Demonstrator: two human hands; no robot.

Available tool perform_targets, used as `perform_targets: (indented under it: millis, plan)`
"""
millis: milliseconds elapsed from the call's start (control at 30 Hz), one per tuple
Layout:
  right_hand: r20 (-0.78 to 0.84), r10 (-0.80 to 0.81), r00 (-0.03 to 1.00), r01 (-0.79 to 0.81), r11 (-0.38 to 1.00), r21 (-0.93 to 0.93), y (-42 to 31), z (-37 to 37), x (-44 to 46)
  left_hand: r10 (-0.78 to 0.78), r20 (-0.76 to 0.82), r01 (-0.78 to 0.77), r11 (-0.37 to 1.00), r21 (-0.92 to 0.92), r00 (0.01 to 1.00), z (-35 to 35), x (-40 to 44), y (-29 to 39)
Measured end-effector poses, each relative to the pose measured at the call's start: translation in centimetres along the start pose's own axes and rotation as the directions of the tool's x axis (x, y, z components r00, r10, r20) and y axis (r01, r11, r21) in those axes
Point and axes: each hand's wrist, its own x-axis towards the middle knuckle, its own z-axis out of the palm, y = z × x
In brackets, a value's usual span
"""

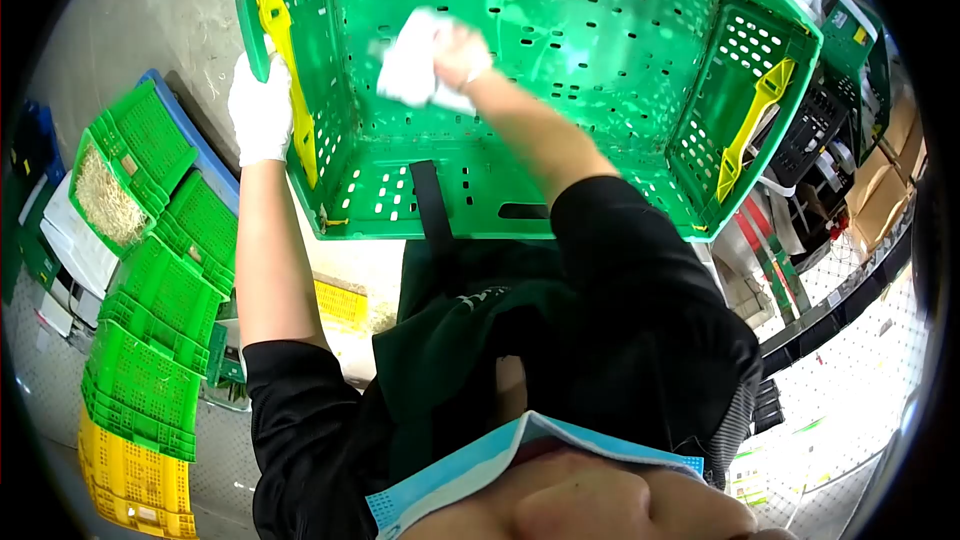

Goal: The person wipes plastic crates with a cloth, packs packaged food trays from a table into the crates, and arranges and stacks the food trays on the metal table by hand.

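A large green crate [600,40] with yellow handles at both ends stands before me, its open side toward me. My left hand [262,110], in a white glove, grips the crate's left rim beside the yellow handle [285,60]. Inside the crate, my right hand [462,58] holds a white cloth [410,58] against or close to the inner base; contact is not clear. Motion blurs this hand and the cloth. A black strap [430,202] lies over the crate's near edge.
At the left stand several bright green crates [160,285], one holding straw-like material [108,195], with a yellow crate [138,470] at their lower end. Black crates [805,130], cardboard [880,195] and a dark curved rail [850,310] are at the right.
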Motion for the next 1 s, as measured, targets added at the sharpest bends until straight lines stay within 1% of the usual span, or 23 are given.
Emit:
perform_targets:
  millis: [33, 100, 133, 167, 200, 233, 267, 300, 367, 400, 467, 500, 533, 567, 633, 667, 700, 733, 767, 800, 900, 933, 1000]
  plan:
    - [-0.101, -0.342, 0.934, 0.323, 0.932, -0.166, -0.9, 0.6, -1.7, 0.007, -0.006, -0.007, 1.0, -0.005, 1.0, -0.1, 0.2, 0.2]
    - [0.388, -0.003, 0.922, 0.028, 0.998, -0.06, 1.6, -4.4, -0.6, -0.006, 0.012, 0.006, 1.0, -0.011, 1.0, -0.1, 0.0, 0.1]
    - [0.16, 0.096, 0.982, -0.064, 0.979, -0.191, 6.1, -3.9, -1.4, 0.037, 0.004, -0.037, 0.998, -0.041, 0.999, -0.1, -0.1, 0.4]
    - [-0.318, 0.05, 0.947, -0.136, 0.958, -0.253, 10.7, -4.0, -2.0, 0.028, 0.001, -0.028, 0.999, -0.038, 1.0, -0.1, -0.3, 0.4]
    - [0.117, 0.468, 0.876, -0.439, 0.874, -0.21, 10.9, -11.3, -0.6, 0.006, 0.013, -0.006, 0.999, -0.037, 1.0, 0.0, -0.2, 0.4]
    - [0.099, 0.519, 0.849, -0.458, 0.816, -0.353, 14.4, -12.0, -0.4, -0.018, 0.025, 0.019, 0.999, -0.034, 1.0, -0.1, -0.2, 0.3]
    - [-0.215, 0.387, 0.897, -0.442, 0.808, -0.389, 16.2, -10.9, -0.9, 0.046, 0.004, -0.046, 0.998, -0.034, 0.999, 0.1, 0.0, -0.3]
    - [-0.5, 0.2, 0.843, -0.439, 0.793, -0.423, 17.3, -9.0, -1.2, 0.03, 0.002, -0.03, 0.998, -0.056, 1.0, 0.1, 0.0, -0.2]
    - [-0.365, 0.297, 0.882, -0.426, 0.834, -0.352, 17.7, -4.7, 1.3, 0.047, 0.009, -0.046, 0.99, -0.131, 0.999, 0.4, 0.1, -0.7]
    - [-0.468, 0.174, 0.866, -0.304, 0.928, -0.217, 16.6, -1.4, 3.8, 0.02, 0.02, -0.018, 0.996, -0.087, 1.0, 0.1, 0.0, -0.3]
    - [-0.316, 0.029, 0.948, -0.133, 0.94, -0.315, 7.0, -0.7, 5.2, 0.01, 0.021, -0.008, 0.995, -0.097, 1.0, 0.1, 0.1, -0.3]
    - [-0.02, -0.018, 1.0, 0.013, 0.975, -0.221, 2.8, -0.2, 5.7, 0.026, 0.011, -0.024, 0.991, -0.132, 1.0, 0.3, 0.0, -0.6]
    - [0.021, -0.125, 0.992, 0.127, 0.981, -0.145, -0.8, 0.5, 4.8, 0.031, 0.009, -0.03, 0.99, -0.136, 0.999, 0.2, -0.2, -0.7]
    - [-0.229, -0.351, 0.908, 0.315, 0.932, -0.18, -2.0, 3.9, 3.7, 0.087, -0.012, -0.088, 0.992, -0.091, 0.996, 0.2, -0.2, -0.6]
    - [-0.163, -0.369, 0.915, 0.334, 0.92, -0.204, -2.2, 0.5, 4.3, 0.151, -0.035, -0.153, 0.987, -0.051, 0.988, 0.0, 0.2, 0.1]
    - [0.146, -0.163, 0.976, 0.157, 0.986, 0.047, -0.4, -2.3, 6.2, 0.103, -0.021, -0.104, 0.992, -0.075, 0.994, -0.1, 0.0, 0.6]
    - [0.482, -0.013, 0.876, -0.109, 0.969, 0.223, 1.7, -3.5, 7.1, 0.052, 0.0, -0.052, 0.994, -0.094, 0.999, -0.2, -0.4, 0.8]
    - [-0.022, -0.008, 1.0, 0.01, 0.996, 0.086, 5.2, -2.6, 7.6, 0.07, -0.001, -0.07, 0.992, -0.109, 0.998, -0.1, -0.3, 0.6]
    - [-0.519, -0.091, 0.85, 0.048, 0.994, -0.096, 7.5, -1.7, 8.4, 0.071, -0.012, -0.072, 0.991, -0.111, 0.997, -0.2, -0.1, 0.8]
    - [-0.519, -0.098, 0.849, 0.055, 0.994, -0.096, 6.9, -2.0, 9.1, 0.063, 0.001, -0.063, 0.994, -0.091, 0.998, -0.4, -0.3, 1.3]
    - [-0.341, 0.396, 0.853, -0.447, 0.891, -0.083, 3.5, -1.4, 11.5, 0.085, -0.004, -0.085, 0.993, -0.076, 0.996, -0.5, -0.6, 1.6]
    - [-0.347, 0.393, 0.852, -0.445, 0.892, -0.082, 1.3, -1.1, 13.0, 0.094, -0.006, -0.095, 0.992, -0.08, 0.996, -0.4, -0.5, 1.4]
    - [-0.075, -0.025, 0.997, 0.004, 0.962, -0.275, -3.2, -0.1, 15.8, 0.106, -0.012, -0.107, 0.991, -0.077, 0.994, -0.2, -0.4, 1.0]
